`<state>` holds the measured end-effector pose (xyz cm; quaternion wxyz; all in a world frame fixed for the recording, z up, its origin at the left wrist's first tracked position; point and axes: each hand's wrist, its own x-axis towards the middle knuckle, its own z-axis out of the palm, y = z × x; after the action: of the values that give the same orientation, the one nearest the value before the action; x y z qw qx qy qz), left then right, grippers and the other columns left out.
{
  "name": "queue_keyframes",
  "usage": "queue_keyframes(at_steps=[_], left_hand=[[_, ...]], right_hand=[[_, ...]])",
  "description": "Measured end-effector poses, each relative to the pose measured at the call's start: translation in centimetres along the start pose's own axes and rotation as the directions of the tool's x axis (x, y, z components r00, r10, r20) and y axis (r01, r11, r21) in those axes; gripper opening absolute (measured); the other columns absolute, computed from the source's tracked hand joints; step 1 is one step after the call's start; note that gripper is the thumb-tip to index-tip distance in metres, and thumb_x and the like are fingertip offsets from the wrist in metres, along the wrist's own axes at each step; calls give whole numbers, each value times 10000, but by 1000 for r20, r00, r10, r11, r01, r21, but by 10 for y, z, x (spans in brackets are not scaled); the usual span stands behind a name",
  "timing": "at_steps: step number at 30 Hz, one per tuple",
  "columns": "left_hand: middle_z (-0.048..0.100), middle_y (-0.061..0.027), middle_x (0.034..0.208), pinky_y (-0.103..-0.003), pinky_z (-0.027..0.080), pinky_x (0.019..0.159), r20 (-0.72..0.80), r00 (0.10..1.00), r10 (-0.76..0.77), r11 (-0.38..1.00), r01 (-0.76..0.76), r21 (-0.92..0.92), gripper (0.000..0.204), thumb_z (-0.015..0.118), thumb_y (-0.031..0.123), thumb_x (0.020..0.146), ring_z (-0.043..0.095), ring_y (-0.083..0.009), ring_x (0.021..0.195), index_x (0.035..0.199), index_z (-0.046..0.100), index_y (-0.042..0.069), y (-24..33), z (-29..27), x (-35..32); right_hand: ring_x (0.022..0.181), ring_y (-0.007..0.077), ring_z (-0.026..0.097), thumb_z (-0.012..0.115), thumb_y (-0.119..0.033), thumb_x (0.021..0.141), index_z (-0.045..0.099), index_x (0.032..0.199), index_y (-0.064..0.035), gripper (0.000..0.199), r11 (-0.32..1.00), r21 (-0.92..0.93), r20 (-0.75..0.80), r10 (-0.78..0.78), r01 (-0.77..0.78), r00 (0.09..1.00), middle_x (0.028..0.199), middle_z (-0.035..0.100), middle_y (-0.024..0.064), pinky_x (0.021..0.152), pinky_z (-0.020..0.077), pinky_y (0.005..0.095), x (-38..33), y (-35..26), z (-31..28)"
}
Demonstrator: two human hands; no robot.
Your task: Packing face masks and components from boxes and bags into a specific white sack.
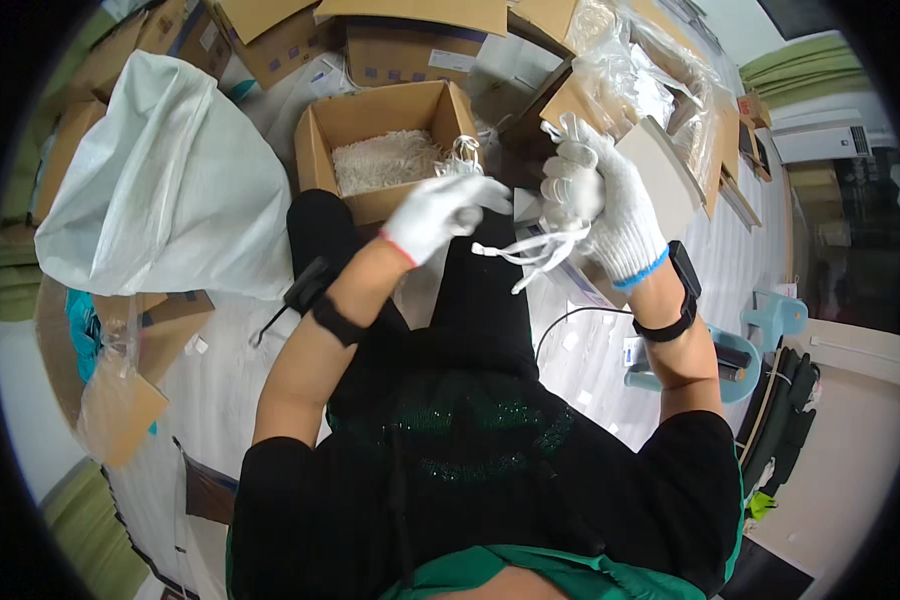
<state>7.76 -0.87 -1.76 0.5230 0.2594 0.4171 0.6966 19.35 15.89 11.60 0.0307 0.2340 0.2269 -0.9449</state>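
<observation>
A person's gloved right hand (618, 205) is closed around a bundle of white cords (542, 252), held above the right thigh, its loose ends dangling to the left. The gloved left hand (435, 218) hovers just left; whether it pinches anything cannot be told. The free ends could snag on the glove or tangle if pulled unevenly. Beyond, an open carton (370, 207) holds white strands; the left knee (318, 220) partly blocks it, and a bulky white sack (170, 190) crowds the left.

Way into open box (380, 115) from above; wht sack (165, 190) blks L, cartons (400, 58) fwd.
</observation>
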Motion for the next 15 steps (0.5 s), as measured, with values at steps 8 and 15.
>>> queue_keyframes(at_steps=[8, 15], left_hand=[[592, -4, 744, -212, 319, 498, 252, 945, -207, 967, 237, -94, 503, 435, 514, 1010, 415, -52, 553, 1028, 631, 51, -5, 49, -5], [506, 26, 688, -232, 388, 571, 96, 972, -214, 949, 183, 255, 349, 480, 308, 1021, 444, -50, 627, 833, 593, 37, 7, 61, -23]], right_hand=[[453, 62, 261, 585, -338, 965, 444, 669, -193, 359, 982, -108, -164, -170, 153, 972, 548, 305, -80, 409, 247, 221, 15, 0, -26], [639, 189, 571, 614, -262, 926, 634, 768, -112, 219, -19, -912, 337, -604, 409, 722, 702, 591, 8, 558, 464, 323, 14, 25, -35]])
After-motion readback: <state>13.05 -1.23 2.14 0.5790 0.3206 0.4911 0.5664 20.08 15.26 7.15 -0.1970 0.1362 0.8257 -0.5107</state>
